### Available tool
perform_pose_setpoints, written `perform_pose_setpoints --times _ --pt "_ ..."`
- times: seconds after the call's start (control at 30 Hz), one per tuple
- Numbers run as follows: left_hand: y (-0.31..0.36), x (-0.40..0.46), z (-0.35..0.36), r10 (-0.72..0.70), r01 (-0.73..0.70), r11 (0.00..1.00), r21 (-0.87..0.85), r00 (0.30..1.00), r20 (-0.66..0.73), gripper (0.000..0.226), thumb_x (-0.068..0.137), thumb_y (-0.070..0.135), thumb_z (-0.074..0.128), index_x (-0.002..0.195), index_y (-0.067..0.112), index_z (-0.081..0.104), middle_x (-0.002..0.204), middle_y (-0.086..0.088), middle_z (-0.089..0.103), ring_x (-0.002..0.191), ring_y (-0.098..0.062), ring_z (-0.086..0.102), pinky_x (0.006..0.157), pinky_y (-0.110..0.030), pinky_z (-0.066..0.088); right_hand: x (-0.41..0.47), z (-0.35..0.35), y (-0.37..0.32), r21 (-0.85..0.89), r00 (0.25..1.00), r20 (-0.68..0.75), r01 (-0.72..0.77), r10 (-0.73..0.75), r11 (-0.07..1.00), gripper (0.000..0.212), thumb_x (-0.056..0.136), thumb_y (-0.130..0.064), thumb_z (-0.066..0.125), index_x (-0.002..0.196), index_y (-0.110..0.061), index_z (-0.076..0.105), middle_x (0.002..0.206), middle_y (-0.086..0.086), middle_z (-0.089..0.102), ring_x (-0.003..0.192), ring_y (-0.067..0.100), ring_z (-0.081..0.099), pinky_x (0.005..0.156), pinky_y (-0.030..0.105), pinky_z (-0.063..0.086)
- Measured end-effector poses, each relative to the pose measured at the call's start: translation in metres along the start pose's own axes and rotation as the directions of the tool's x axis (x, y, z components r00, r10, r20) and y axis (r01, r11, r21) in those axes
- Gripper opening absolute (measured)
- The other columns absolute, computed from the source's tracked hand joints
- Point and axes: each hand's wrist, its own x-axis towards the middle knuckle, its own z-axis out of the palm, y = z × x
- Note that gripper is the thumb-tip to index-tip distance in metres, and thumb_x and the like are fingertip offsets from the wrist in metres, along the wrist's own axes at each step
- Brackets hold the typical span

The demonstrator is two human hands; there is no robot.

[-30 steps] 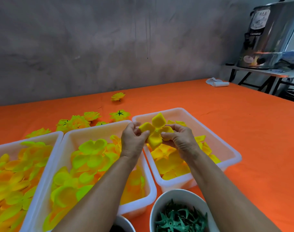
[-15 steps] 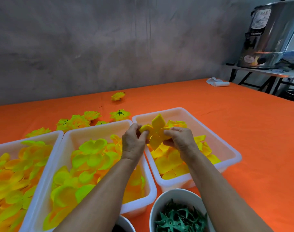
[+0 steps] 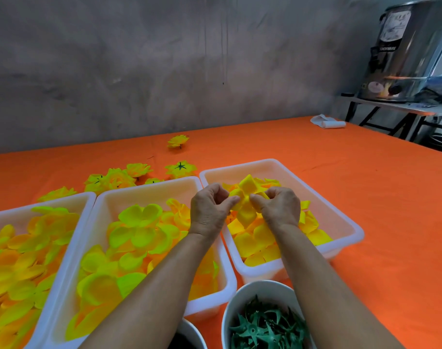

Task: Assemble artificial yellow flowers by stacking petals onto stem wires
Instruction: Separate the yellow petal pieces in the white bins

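Note:
A yellow petal piece [image 3: 245, 197] hangs over the right white tray [image 3: 340, 220], pinched from both sides. My left hand [image 3: 209, 210] grips its left edge and my right hand [image 3: 277, 207] grips its right edge, fingertips nearly meeting at its middle. Loose yellow petals [image 3: 255, 240] lie in that tray below. The middle tray [image 3: 149, 187] holds larger yellow-green petals [image 3: 136, 230]. The left tray [image 3: 71, 197] holds yellow-orange petals [image 3: 21, 253]. Any stem wire is hidden by my fingers.
A white bowl [image 3: 242, 295] of green calyx stars [image 3: 265, 328] stands at the front. Another bowl [image 3: 192, 331] is partly hidden under my left forearm. Finished yellow flowers [image 3: 119, 180] lie behind the trays on the orange table [image 3: 365, 172]. A metal urn [image 3: 411, 49] stands far right.
Both hands have drawn closer together on the petal piece and lowered slightly; the piece is more folded and turned between the fingertips.

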Motion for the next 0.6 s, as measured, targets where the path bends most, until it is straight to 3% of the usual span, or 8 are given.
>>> perform_pose_setpoints --times 0.1,0.2,0.27,0.43,0.6 --pt "-0.001 0.000 0.001 0.024 -0.019 0.997 0.078 0.998 -0.056 0.019 0.078 0.009 0.075 0.072 0.005 0.057 0.065 -0.022 0.059 0.062 -0.034 0.060 0.065 -0.051 0.052 -0.002 -0.002 -0.003 0.216 0.998 0.056 -0.042 0.031 0.976 0.032 0.076 -0.033 0.075 0.061 -0.008 0.060 0.064 0.016 0.056 0.065 0.033 0.053 0.060 0.039 0.043" --pt "-0.003 0.001 0.001 0.042 -0.028 0.990 0.136 0.995 -0.094 0.016 0.080 0.011 0.072 0.076 0.004 0.058 0.071 -0.023 0.063 0.068 -0.038 0.062 0.067 -0.050 0.053 -0.003 -0.006 -0.007 0.519 0.965 0.234 -0.223 0.114 0.825 0.020 0.078 -0.021 0.073 0.063 -0.012 0.063 0.058 0.005 0.054 0.054 0.019 0.051 0.045 0.024 0.042" --pt "-0.003 0.002 0.001 0.049 -0.030 0.986 0.162 0.992 -0.114 0.017 0.082 0.012 0.071 0.079 0.000 0.059 0.072 -0.023 0.063 0.069 -0.037 0.063 0.068 -0.048 0.053 -0.003 -0.008 -0.008 0.579 0.945 0.312 -0.271 0.098 0.769 0.017 0.079 -0.013 0.070 0.064 -0.015 0.064 0.055 0.000 0.056 0.051 0.014 0.053 0.042 0.020 0.043" --pt "-0.003 0.002 0.000 0.048 -0.024 0.989 0.148 0.985 -0.166 0.014 0.085 0.011 0.067 0.081 0.004 0.055 0.066 -0.016 0.062 0.056 -0.029 0.063 0.061 -0.041 0.054 -0.003 -0.012 -0.011 0.720 0.891 0.452 -0.341 -0.036 0.605 0.010 0.080 -0.009 0.068 0.070 -0.011 0.068 0.060 0.000 0.066 0.054 0.012 0.062 0.052 0.023 0.053" --pt "-0.004 -0.001 -0.001 0.110 -0.074 0.971 0.227 0.983 -0.150 0.016 0.083 0.009 0.069 0.085 0.003 0.055 0.070 -0.014 0.062 0.061 -0.030 0.064 0.060 -0.031 0.049 -0.002 -0.015 -0.011 0.724 0.875 0.481 -0.361 -0.057 0.588 0.015 0.061 -0.024 0.076 0.063 -0.015 0.064 0.058 -0.001 0.065 0.051 0.008 0.058 0.047 0.018 0.046"
